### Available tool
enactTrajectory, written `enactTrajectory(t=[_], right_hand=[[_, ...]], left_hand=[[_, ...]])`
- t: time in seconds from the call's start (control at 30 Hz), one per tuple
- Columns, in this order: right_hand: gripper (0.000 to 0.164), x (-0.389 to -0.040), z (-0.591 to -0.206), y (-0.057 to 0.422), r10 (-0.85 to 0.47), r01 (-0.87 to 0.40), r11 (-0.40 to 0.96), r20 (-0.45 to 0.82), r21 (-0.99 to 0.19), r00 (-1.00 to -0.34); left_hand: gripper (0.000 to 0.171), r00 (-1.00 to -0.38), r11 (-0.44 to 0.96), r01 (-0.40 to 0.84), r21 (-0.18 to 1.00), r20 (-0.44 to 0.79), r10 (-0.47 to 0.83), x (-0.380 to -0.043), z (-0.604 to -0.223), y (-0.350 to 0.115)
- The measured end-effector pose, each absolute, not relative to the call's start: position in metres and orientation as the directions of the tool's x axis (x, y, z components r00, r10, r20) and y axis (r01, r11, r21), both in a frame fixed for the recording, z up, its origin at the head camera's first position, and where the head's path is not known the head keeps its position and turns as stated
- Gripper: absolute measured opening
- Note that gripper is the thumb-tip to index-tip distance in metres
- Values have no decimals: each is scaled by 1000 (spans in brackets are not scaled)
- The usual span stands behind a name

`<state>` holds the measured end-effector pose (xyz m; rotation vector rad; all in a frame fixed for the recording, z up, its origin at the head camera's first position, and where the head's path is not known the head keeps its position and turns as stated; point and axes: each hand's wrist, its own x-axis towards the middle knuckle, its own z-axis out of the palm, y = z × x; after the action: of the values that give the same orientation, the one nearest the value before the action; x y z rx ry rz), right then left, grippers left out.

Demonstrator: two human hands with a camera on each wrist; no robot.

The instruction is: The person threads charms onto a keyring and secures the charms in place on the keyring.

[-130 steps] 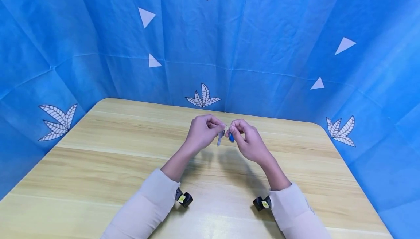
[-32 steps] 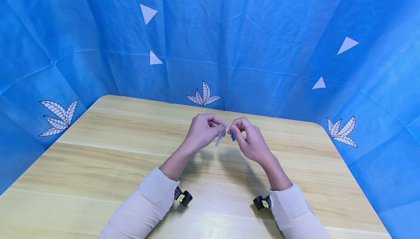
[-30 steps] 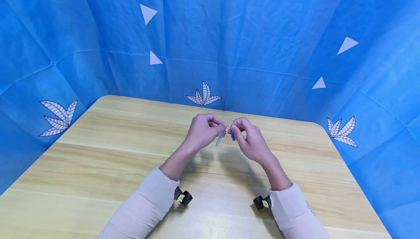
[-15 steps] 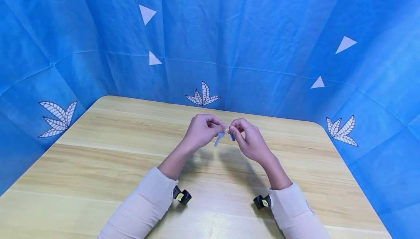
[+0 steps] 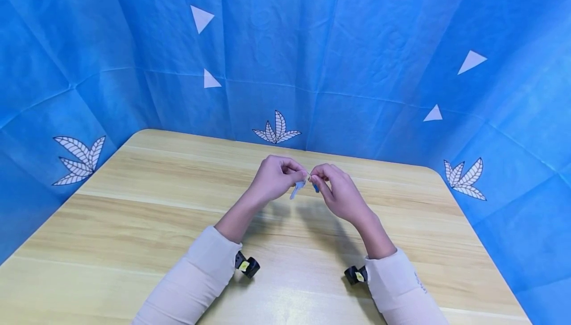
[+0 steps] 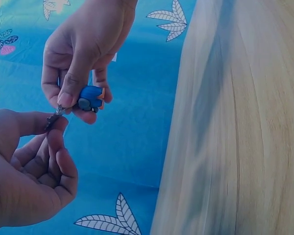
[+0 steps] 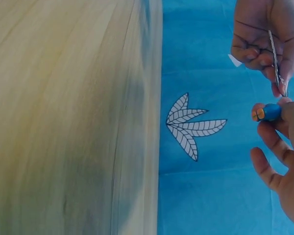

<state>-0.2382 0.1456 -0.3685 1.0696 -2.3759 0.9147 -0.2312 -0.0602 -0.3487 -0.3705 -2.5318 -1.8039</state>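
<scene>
Blue cloth (image 5: pixel 379 32) hung past the tabletop's left, far and right edges, and one leaf print (image 5: pixel 79 160) on it showed just outside the left edge of the wood-grained tabletop (image 5: pixel 111 216). Rightward from there, a pale left sleeve (image 5: pixel 192 278) reached in over the near edge, with a black wrist device (image 5: pixel 252 267) on the inner side of its cuff.

The left hand (image 5: pixel 273 180) was raised over the tabletop, nearer the far edge than the near one. Its thumb and index finger pinched the keychain (image 5: pixel 308 178); whether they gripped the head of the key or the metal there could not be told. The key (image 5: pixel 296 189) hung below those fingertips, tilted, its tip toward the near edge and slightly left.

Next came the thin ring (image 6: pixel 60 110), in the narrow gap between the two hands, partly covered by fingertips. Just right of it was the blue charm (image 7: pixel 270 112) with orange ends, against the fingers of the right hand (image 5: pixel 336 193). That hand's thumb and index finger pinched the keychain at the ring, also above the tabletop.

Farther right, another black device (image 5: pixel 351 275) sat beside the right sleeve (image 5: pixel 403 285), which crossed the near edge left of the near right corner.
</scene>
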Motion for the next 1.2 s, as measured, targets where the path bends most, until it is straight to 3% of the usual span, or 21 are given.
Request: enactTrajectory(t=[0.27, 0.5, 0.73, 1.2], right_hand=[[5, -237, -366, 146, -507, -756, 526, 570, -390, -647], [5, -237, -367, 145, -487, -765, 543, 612, -347, -623], [4, -235, -366, 141, -424, -732, 603, 650, -316, -630], [4, -233, -363, 139, -390, -718, 630, 680, -295, -621]], left_hand=[[9, -950, 317, 238, 918, 152, 273, -233, -350, -63], [11, -964, 340, 207, 917, 132, 231, -233, -349, -60], [13, -955, 388, 282, 878, 220, 197, -231, -347, -56], [13, -910, 368, 389, 845, 290, 296, -228, -347, -55]])
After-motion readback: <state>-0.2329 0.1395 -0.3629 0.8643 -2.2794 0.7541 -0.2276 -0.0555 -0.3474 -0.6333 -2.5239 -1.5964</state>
